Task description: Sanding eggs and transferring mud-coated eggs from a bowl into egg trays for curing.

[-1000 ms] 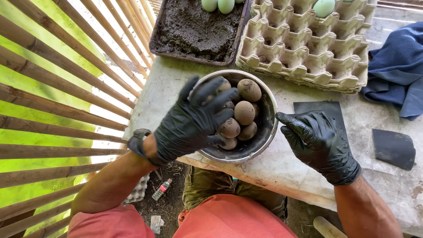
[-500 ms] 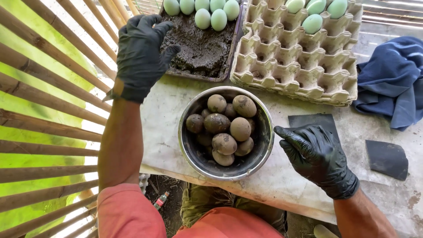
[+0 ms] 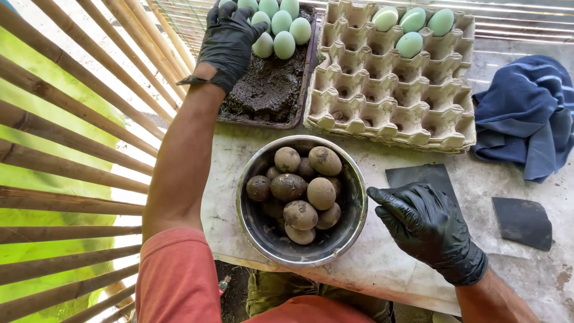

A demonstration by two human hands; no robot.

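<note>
A person in black gloves works at a worn table beside a bamboo slat fence, the left hand (image 3: 230, 39) stretched far forward over a dark tray of mud (image 3: 266, 90) that carries a cluster of pale green eggs (image 3: 276, 27) at its far end. The gloved fingers are spread and slightly curled, resting at the left edge of the cluster and touching or all but touching the nearest egg; nothing is clasped between them. The eggs lie just to the right of those fingers, standing with their long axes roughly upright in the mud.

The right hand (image 3: 427, 224) hangs low and near the body, just right of a steel bowl (image 3: 353, 233) heaped with mud-coated eggs (image 3: 299, 191). Its fingers are loosely spread and empty, pointing left toward the bowl's rim without touching it. This hand sits well apart from the green eggs in the tray, so the left is plainly the nearer of the two.

Beyond the bowl sits a grey pulp egg carton (image 3: 388, 90), mostly empty, with four more green eggs (image 3: 412, 27) along its far row. A blue cloth (image 3: 526, 113) lies crumpled at the right, and two dark flat squares (image 3: 523, 221) rest on the table top near the right hand
</note>
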